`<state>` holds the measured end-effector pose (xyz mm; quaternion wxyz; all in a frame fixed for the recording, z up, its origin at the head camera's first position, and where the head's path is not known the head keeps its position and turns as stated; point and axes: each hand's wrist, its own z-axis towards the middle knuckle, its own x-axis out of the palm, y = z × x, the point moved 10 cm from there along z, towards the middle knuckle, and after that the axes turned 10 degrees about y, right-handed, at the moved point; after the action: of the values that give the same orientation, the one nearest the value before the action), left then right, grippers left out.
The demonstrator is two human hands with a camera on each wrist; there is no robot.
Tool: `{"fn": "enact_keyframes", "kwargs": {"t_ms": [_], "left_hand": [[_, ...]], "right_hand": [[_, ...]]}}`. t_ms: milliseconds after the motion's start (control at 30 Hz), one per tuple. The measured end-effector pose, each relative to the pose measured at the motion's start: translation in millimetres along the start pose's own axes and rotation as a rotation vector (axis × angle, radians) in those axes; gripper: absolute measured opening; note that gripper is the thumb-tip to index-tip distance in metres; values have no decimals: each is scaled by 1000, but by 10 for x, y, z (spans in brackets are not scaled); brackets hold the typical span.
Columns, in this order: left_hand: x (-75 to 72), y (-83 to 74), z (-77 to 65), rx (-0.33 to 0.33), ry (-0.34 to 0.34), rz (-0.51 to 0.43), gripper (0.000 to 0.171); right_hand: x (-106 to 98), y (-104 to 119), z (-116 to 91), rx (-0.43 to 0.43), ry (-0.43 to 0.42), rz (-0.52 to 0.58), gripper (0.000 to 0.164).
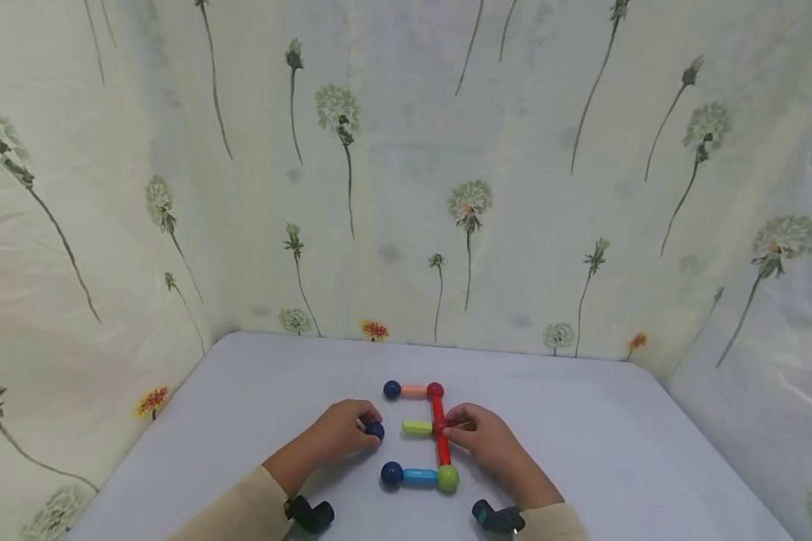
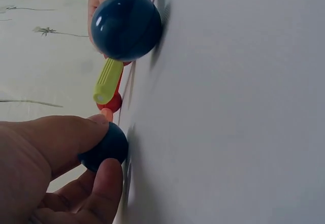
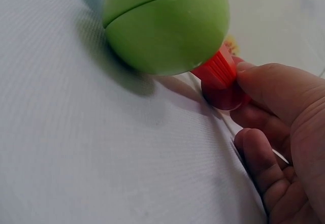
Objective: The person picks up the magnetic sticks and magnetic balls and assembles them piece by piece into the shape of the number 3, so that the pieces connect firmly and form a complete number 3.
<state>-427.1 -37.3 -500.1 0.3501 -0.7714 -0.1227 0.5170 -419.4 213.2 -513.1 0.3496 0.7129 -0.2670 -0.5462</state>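
Note:
In my left hand (image 1: 343, 430) a dark blue ball (image 1: 375, 430) is pinched between thumb and fingers, a small gap left of the free end of a yellow-green rod (image 1: 416, 427). That rod joins a red ball (image 1: 440, 427), which my right hand (image 1: 482, 434) grips with thumb and fingertips. Red rods (image 1: 443, 451) run from this ball to another red ball (image 1: 435, 390) at the far end and a green ball (image 3: 167, 28) at the near end. An orange rod (image 1: 414, 391) and a light blue rod (image 1: 420, 477) reach left from those ends.
Dark blue balls cap the orange rod, the far ball (image 1: 392, 389), and the light blue rod, the near ball (image 2: 127, 27). Everything lies on a white table (image 1: 298, 368). A flower-patterned curtain (image 1: 406, 188) stands behind and along the sides.

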Motion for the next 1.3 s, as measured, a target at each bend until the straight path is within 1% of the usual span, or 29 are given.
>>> {"fn": "enact_keyframes", "kwargs": {"t_ms": [100,200,300,500,733,833,1067,1300], "left_hand": [[26,-15,37,0,0,-9,28],[45,-4,45,-17,0,-21,28],[66,-3,49,-25,2,-29,29],[84,-47,66,-17,-4,-46,31],[77,-87,94,-12,-11,-40,34],[68,-105,88,-3,-22,-36,34],[45,-98,45,16,-51,-80,35],[42,-108,80,31,-52,-51,31]], "right_hand": [[35,10,25,-10,14,13,27],[97,11,55,-13,35,27,27],[143,17,74,-23,43,14,28],[135,58,69,-39,28,-17,26],[105,66,77,-32,15,-27,24],[98,60,75,-27,16,-19,25],[113,71,54,-26,24,-8,26],[72,94,58,-28,7,-18,24]]}}
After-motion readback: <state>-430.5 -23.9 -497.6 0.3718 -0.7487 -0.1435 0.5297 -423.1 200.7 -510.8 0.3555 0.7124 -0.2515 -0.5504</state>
